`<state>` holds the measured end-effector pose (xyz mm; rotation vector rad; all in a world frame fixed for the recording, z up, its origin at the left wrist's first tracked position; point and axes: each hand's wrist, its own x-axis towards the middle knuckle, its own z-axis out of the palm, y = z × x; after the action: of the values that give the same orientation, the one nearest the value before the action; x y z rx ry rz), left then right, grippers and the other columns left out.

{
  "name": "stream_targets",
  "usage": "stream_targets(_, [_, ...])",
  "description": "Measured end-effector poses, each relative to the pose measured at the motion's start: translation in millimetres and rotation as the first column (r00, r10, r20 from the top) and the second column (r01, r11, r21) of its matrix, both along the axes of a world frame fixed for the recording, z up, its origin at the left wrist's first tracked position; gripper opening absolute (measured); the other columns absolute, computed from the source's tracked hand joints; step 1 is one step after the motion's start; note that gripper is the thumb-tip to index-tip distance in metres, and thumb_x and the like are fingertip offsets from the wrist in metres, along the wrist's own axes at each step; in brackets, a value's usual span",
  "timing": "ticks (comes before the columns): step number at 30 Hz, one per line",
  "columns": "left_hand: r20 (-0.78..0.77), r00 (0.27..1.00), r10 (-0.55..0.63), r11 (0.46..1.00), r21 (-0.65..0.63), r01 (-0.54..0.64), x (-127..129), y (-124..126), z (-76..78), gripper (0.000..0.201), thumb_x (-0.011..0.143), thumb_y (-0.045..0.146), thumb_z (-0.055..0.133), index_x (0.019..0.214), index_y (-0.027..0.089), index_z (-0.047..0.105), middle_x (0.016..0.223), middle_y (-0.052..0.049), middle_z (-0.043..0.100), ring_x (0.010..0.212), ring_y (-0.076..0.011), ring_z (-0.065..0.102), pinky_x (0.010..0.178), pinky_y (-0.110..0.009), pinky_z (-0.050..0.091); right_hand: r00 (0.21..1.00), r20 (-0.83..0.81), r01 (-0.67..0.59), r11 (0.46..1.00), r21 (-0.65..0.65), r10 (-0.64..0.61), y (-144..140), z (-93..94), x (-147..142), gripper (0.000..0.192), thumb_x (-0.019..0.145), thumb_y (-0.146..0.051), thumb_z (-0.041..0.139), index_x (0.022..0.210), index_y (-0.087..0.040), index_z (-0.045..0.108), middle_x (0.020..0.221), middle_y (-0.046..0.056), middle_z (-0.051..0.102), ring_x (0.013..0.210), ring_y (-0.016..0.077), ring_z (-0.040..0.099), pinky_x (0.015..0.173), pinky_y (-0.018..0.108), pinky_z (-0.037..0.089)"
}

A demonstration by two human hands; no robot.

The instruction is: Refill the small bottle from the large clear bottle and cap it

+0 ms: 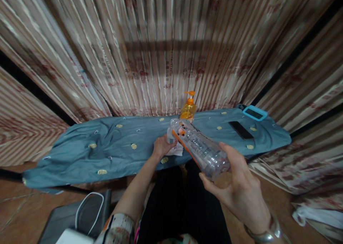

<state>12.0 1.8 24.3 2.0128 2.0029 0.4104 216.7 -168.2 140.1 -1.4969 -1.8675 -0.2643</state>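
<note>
A clear plastic bottle with an orange strip and small printed figures is tilted in front of me, its narrow end pointing up and left. My right hand is closed around its wide lower end. At the bottle's narrow end shows a translucent, cap-like piece. Just beside that piece, my left hand is closed over a small white cloth with pink marks, low on the covered tabletop. Part of the cloth is hidden under the fingers and behind the bottle.
An orange pump bottle stands behind the clear bottle on the blue patterned tablecloth. To the right lie a black phone and a blue-framed device. Striped curtains hang close behind. A white cable loops over a dark seat lower left.
</note>
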Motion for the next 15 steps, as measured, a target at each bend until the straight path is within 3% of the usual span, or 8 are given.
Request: stream_targets(15, [-0.004, 1.000, 0.029, 0.999, -0.020, -0.030, 0.0, 2.0, -2.9, 0.061, 0.077, 0.066, 0.057, 0.116, 0.019, 0.063, 0.103, -0.011, 0.074, 0.099, -0.0274, 0.069, 0.080, -0.030, 0.051, 1.000, -0.006, -0.018, 0.999, 0.029, 0.018, 3.0, -3.1, 1.5, 0.070, 0.079, -0.042, 0.063, 0.139, -0.017, 0.037, 0.126, 0.015, 0.058, 0.111, 0.0283, 0.062, 0.096, 0.048, 0.053])
